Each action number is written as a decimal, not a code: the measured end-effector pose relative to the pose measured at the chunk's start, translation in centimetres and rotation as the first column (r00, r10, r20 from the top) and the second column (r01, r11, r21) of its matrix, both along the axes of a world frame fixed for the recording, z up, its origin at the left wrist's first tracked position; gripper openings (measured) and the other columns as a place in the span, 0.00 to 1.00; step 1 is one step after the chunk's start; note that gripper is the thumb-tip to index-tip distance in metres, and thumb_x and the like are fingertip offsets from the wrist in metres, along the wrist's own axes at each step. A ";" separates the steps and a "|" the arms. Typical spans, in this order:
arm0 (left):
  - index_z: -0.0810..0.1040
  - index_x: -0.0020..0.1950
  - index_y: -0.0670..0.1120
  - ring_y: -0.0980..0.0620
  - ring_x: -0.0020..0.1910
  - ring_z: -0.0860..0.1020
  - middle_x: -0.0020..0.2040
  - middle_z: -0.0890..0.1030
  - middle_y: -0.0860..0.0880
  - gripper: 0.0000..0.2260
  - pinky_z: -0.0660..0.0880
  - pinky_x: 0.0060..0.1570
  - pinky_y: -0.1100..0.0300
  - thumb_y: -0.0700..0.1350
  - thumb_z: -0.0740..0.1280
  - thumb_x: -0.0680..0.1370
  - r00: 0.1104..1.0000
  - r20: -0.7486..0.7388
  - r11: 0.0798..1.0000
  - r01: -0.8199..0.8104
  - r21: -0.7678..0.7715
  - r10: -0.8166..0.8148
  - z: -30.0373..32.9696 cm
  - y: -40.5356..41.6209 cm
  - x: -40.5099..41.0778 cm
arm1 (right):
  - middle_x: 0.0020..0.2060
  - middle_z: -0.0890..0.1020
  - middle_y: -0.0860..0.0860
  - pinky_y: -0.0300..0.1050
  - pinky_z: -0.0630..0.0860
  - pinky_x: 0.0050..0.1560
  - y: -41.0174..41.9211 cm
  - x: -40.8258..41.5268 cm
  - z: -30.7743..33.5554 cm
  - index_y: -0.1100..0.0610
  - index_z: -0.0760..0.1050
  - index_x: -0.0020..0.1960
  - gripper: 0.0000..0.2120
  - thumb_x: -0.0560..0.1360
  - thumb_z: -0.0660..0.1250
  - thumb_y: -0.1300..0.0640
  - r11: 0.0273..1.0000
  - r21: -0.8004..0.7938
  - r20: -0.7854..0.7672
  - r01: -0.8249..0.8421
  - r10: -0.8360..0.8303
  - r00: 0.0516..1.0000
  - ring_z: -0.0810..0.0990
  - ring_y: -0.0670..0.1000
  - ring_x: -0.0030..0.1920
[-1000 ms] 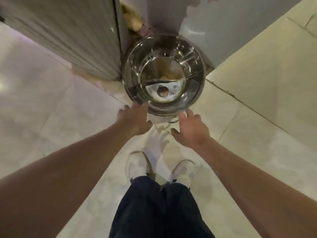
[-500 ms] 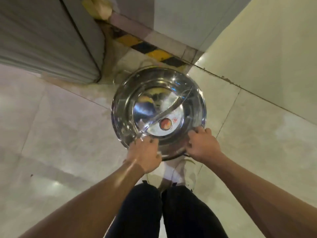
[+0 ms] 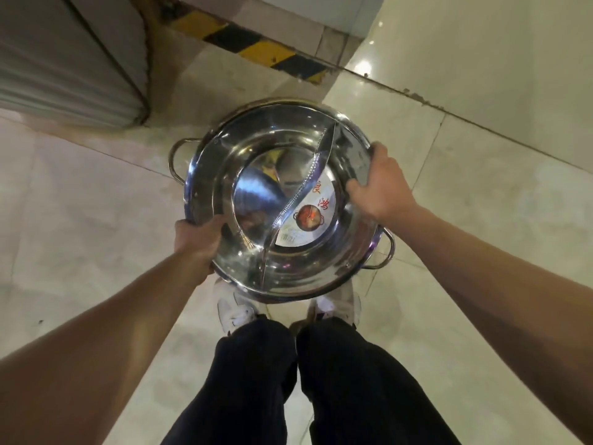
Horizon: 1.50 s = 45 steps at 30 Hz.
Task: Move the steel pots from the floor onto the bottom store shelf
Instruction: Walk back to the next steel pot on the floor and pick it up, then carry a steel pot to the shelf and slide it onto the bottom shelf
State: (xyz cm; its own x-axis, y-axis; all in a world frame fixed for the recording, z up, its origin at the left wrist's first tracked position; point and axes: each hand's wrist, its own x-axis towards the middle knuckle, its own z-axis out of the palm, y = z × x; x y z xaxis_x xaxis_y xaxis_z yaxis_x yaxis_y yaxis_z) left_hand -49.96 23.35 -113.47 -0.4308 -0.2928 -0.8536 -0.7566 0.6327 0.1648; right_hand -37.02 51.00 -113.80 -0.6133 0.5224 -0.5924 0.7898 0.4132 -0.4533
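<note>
A wide, shiny steel pot (image 3: 256,162) with an S-shaped divider, a round paper label inside and two wire side handles hangs in the air above my feet. My left hand (image 3: 197,244) grips its near-left rim, thumb inside the bowl. My right hand (image 3: 380,187) grips the right rim, fingers curled over the edge. A second rim shows just under the far edge, so it may be a nested stack. The store shelf is not in view.
A pale tiled floor (image 3: 96,203) lies all around. A grey ribbed shutter (image 3: 57,59) stands at the upper left, a yellow-and-black striped kerb (image 3: 256,49) runs behind the pot, and a pale wall (image 3: 481,59) rises at the upper right. My white shoes (image 3: 236,311) are below the pot.
Both hands went from reaching with fingers apart to gripping the pot's rim, then lifted it off the floor by the corner and brought it towards me; my right hand slid further round the rim.
</note>
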 end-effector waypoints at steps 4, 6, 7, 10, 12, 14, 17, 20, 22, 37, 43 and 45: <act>0.70 0.68 0.44 0.41 0.49 0.81 0.56 0.80 0.43 0.30 0.82 0.45 0.44 0.53 0.74 0.70 0.999 -0.005 0.998 0.054 0.032 -0.054 6.6 0.4 -1.2 | 0.54 0.77 0.60 0.52 0.79 0.44 -0.5 1.1 6.8 0.59 0.62 0.68 0.28 0.73 0.67 0.52 0.997 0.011 -0.017 0.080 -0.080 0.997 0.79 0.60 0.49; 0.69 0.68 0.43 0.40 0.51 0.81 0.56 0.80 0.42 0.31 0.80 0.52 0.40 0.53 0.75 0.70 0.995 -0.022 0.994 0.094 0.053 -0.093 11.6 1.5 -2.0 | 0.53 0.77 0.59 0.52 0.79 0.45 -0.5 1.9 12.0 0.58 0.63 0.68 0.27 0.73 0.68 0.54 0.990 -0.002 -0.045 0.142 -0.142 0.989 0.79 0.59 0.49; 0.70 0.68 0.43 0.39 0.51 0.81 0.56 0.81 0.42 0.31 0.80 0.54 0.39 0.53 0.75 0.70 0.992 -0.031 0.991 0.120 0.061 -0.119 14.4 2.4 -2.7 | 0.53 0.78 0.59 0.50 0.78 0.45 -0.2 2.1 14.9 0.59 0.64 0.68 0.27 0.73 0.68 0.54 0.987 -0.007 -0.068 0.163 -0.164 0.984 0.79 0.59 0.48; 0.72 0.66 0.43 0.38 0.50 0.82 0.54 0.82 0.40 0.28 0.79 0.55 0.40 0.53 0.74 0.71 0.970 -0.087 0.970 0.234 0.057 -0.229 23.8 5.6 -4.5 | 0.51 0.78 0.59 0.44 0.71 0.41 1.1 2.6 23.9 0.61 0.65 0.67 0.25 0.73 0.69 0.55 0.970 0.018 -0.106 0.244 -0.241 0.965 0.78 0.59 0.46; 0.73 0.65 0.43 0.38 0.49 0.82 0.53 0.82 0.39 0.26 0.80 0.54 0.40 0.53 0.73 0.72 0.949 -0.142 0.953 0.294 0.077 -0.281 30.5 8.1 -5.5 | 0.50 0.78 0.59 0.42 0.70 0.37 2.5 2.6 30.4 0.60 0.65 0.67 0.25 0.74 0.69 0.54 0.953 0.030 -0.121 0.302 -0.297 0.947 0.77 0.57 0.44; 0.72 0.66 0.41 0.38 0.48 0.82 0.53 0.82 0.39 0.26 0.81 0.49 0.42 0.53 0.73 0.73 0.916 -0.214 0.926 0.366 0.099 -0.339 37.6 10.7 -6.4 | 0.52 0.78 0.59 0.43 0.71 0.41 3.8 2.7 37.2 0.60 0.64 0.67 0.25 0.75 0.68 0.54 0.937 0.033 -0.129 0.349 -0.342 0.931 0.77 0.58 0.45; 0.70 0.66 0.40 0.44 0.41 0.80 0.49 0.80 0.41 0.28 0.77 0.36 0.53 0.56 0.72 0.75 0.858 -0.291 0.878 0.468 0.104 -0.423 48.5 13.8 -7.1 | 0.52 0.76 0.56 0.42 0.71 0.42 5.5 3.0 47.4 0.57 0.64 0.66 0.23 0.74 0.68 0.55 0.898 0.047 -0.173 0.437 -0.424 0.889 0.77 0.57 0.48; 0.73 0.65 0.44 0.41 0.49 0.80 0.56 0.80 0.39 0.22 0.76 0.45 0.50 0.53 0.71 0.77 0.781 -0.393 0.799 0.579 0.162 -0.486 58.2 16.3 -6.8 | 0.57 0.75 0.62 0.52 0.76 0.52 6.8 3.7 56.8 0.61 0.61 0.71 0.30 0.74 0.69 0.54 0.880 0.068 -0.212 0.469 -0.447 0.869 0.77 0.63 0.54; 0.72 0.62 0.53 0.45 0.54 0.80 0.60 0.79 0.46 0.12 0.77 0.52 0.52 0.51 0.68 0.80 0.704 -0.433 0.710 0.680 0.182 -0.563 64.2 17.8 -5.9 | 0.60 0.73 0.65 0.56 0.76 0.56 7.3 5.0 62.2 0.65 0.58 0.74 0.34 0.75 0.69 0.54 0.857 0.104 -0.215 0.505 -0.476 0.853 0.76 0.66 0.57; 0.54 0.78 0.47 0.34 0.70 0.67 0.72 0.67 0.35 0.36 0.69 0.67 0.37 0.56 0.68 0.76 -0.027 -0.626 -0.067 0.997 0.040 -0.780 78.2 29.4 2.4 | 0.69 0.65 0.62 0.47 0.72 0.52 0.2 20.0 76.6 0.61 0.43 0.80 0.44 0.77 0.67 0.47 0.403 0.157 -0.273 0.901 -0.859 0.432 0.73 0.63 0.64; 0.62 0.74 0.46 0.32 0.57 0.74 0.62 0.70 0.33 0.36 0.74 0.58 0.43 0.58 0.69 0.70 -0.253 -0.619 -0.371 0.926 0.067 -0.744 79.4 31.9 11.3 | 0.65 0.70 0.60 0.46 0.71 0.55 -8.6 26.2 77.8 0.58 0.51 0.79 0.42 0.75 0.69 0.47 0.099 0.164 -0.291 0.982 -0.946 0.144 0.74 0.59 0.61; 0.60 0.76 0.46 0.30 0.62 0.72 0.66 0.67 0.33 0.35 0.72 0.62 0.41 0.56 0.71 0.75 -0.326 -0.609 -0.462 0.884 0.076 -0.723 79.7 31.4 15.0 | 0.62 0.69 0.57 0.47 0.72 0.53 -11.8 28.3 78.0 0.53 0.51 0.79 0.42 0.74 0.68 0.44 -0.020 0.111 -0.299 0.994 -0.954 0.014 0.75 0.58 0.59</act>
State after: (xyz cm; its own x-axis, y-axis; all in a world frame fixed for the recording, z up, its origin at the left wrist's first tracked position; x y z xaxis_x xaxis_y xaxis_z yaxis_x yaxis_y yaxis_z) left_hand -34.97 54.74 -33.77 0.1685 0.8852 -0.4336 0.7501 0.1702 0.6391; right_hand -8.74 39.24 -35.75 0.5763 0.7517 -0.3208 0.4724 -0.6266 -0.6198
